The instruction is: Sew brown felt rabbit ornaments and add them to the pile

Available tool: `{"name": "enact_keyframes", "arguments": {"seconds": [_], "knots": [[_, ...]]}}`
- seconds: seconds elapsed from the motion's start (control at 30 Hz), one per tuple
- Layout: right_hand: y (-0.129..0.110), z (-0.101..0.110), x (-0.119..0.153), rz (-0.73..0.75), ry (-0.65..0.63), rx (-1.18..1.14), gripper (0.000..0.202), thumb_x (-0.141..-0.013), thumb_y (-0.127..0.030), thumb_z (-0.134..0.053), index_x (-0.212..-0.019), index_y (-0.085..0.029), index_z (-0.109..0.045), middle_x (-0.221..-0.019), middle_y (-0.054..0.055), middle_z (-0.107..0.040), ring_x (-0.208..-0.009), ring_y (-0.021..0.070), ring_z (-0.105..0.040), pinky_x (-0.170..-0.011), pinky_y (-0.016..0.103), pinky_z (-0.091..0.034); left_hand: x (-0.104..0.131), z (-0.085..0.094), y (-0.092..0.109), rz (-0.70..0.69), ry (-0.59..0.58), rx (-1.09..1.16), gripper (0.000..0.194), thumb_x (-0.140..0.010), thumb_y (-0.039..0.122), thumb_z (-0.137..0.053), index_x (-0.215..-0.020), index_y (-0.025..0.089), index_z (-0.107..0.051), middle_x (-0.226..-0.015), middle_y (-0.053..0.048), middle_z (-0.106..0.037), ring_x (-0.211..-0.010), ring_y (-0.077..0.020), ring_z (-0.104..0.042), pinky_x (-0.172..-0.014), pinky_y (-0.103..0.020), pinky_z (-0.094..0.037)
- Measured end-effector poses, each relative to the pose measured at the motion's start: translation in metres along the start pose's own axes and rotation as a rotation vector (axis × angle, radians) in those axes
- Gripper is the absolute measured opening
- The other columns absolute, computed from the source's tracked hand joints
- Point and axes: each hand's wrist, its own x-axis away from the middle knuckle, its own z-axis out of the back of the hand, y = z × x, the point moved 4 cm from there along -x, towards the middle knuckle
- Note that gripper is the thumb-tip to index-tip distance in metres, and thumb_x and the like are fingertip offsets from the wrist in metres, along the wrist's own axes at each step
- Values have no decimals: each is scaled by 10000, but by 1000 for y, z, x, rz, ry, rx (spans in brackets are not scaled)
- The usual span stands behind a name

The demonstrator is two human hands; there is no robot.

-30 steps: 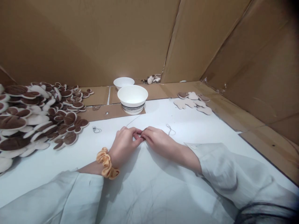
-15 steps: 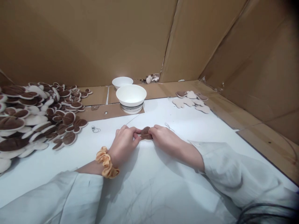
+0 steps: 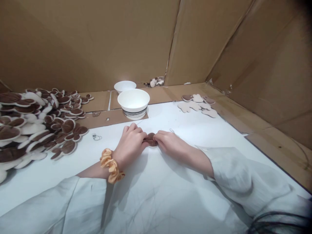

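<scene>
Brown plush cutout (image 3: 152,139), pale-edged, sits mid-surface (image 3: 170,195) between both hands. Left hand (image 3: 131,142) grip pinched on its left side, right hand (image 3: 170,143) grip pinched on its right; two-sided hold probably keeps the small soft piece steady. Dark thread (image 3: 135,113) wound round the front bowl (image 3: 133,104), which likely serves as a spool. Cutout pile (image 3: 69,126) at left, smaller mostly pale group (image 3: 195,106) at far right, presumably kept separate for sorting. No brands, labels or writing readable.
</scene>
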Motion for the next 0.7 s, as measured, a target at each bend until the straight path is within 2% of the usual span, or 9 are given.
{"name": "enact_keyframes", "arguments": {"seconds": [0.17, 0.47, 0.57, 0.63, 0.7], "knots": [[1, 4, 2, -7, 44, -102, 228, -803, -117, -369, -717, -158, -576, -723, 29, -575, -646, 119, -498, -621, 233, -355, -7, -4, -5, -34, 4, 35, 199, -774, 193, -469, -745, 190, -666, -759, -57, -636, -859, -233, -440, -745, -373, -312], [8, 11, 8, -125, 98, -27, 248, -838, -126, -359, -680, -148, -548, -738, 48, -590, -675, 131, -512, -632, 250, -367, -24, -4, -11, 41, -34, 129, 152, -681, 174, -499, -616, 203, -633, -658, -38, -637, -833, -242, -470, -737, -366, -332], [11, 15, 6, -140, 173, -146, 189, -847, -185, -395, -876, -156, -580, -828, 52, -609, -692, 126, -527, -649, 251, -388, -27, -5, -13, 60, -54, 161, 142, -672, 199, -510, -582, 203, -619, -632, -32, -628, -824, -242, -471, -746, -363, -338], [11, 12, 2, -133, 134, -266, 214, -825, -235, -463, -1010, -179, -554, -858, 38, -611, -666, 113, -519, -635, 242, -398, -27, -6, -14, 59, -56, 186, 132, -668, 232, -523, -576, 199, -612, -626, -31, -622, -817, -240, -473, -745, -358, -342], [10, 7, -1, -112, 72, -341, 258, -777, -265, -544, -1027, -201, -557, -860, 23, -609, -664, 107, -502, -632, 238, -400, -25, -7, -14, 42, -39, 207, 124, -666, 254, -534, -583, 194, -603, -638, -31, -620, -817, -234, -473, -745, -350, -343]]}}
